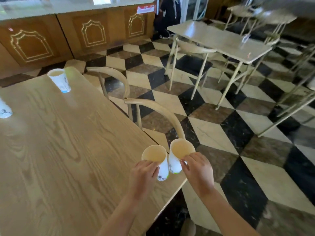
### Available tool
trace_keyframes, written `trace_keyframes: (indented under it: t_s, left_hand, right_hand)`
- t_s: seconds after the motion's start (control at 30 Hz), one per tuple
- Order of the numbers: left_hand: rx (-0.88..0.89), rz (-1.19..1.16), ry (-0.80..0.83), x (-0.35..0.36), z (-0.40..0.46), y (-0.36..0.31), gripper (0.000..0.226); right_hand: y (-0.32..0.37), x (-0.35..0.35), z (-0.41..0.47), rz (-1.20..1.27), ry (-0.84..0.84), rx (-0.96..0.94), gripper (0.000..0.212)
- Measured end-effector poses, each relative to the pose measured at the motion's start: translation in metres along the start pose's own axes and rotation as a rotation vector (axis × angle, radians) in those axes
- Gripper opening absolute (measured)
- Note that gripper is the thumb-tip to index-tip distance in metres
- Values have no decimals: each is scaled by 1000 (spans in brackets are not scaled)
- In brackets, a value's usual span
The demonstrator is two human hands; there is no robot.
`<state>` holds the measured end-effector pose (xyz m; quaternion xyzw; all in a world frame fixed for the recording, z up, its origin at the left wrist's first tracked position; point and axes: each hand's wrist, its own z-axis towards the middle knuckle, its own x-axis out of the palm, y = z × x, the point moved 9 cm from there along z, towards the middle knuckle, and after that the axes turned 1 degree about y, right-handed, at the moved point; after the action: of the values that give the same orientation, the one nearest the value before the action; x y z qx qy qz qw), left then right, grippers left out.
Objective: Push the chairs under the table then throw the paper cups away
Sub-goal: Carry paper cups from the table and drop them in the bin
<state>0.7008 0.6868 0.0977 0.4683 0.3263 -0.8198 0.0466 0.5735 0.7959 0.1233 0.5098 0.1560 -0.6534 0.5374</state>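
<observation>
My left hand (144,174) grips a white paper cup (156,157) by its rim, over the near right corner of the wooden table (68,150). Beside it, my right hand (198,169) grips a second paper cup (180,150), and the two cups touch side by side. Both look empty inside. A third paper cup (58,79) stands at the table's far end. A fourth cup (4,109) is half cut off at the left edge. Two curved-back chairs (153,108) (110,74) sit tucked along the table's right side.
A checkered black, white and brown floor (238,150) spreads to the right. Another table (219,40) with chairs under it stands at the back right. A wooden counter (68,36) runs along the back wall, with a person (167,16) in dark clothes at its end.
</observation>
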Motion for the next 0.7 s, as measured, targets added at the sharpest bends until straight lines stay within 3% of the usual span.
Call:
trace_keyframes:
  t_s: [0.3,0.43,0.7]
  left_hand:
    - [50,-31,85,78,65,-82,27]
    - [57,15,104,122,100,-118,11]
    - [82,90,130,171,158,-152,13]
  right_hand:
    - [-119,-24,10,8,-2,24,15]
    - [-177,-44,24,5,-7,-22,13]
    - [-258,-46,60,11,47,-13,14]
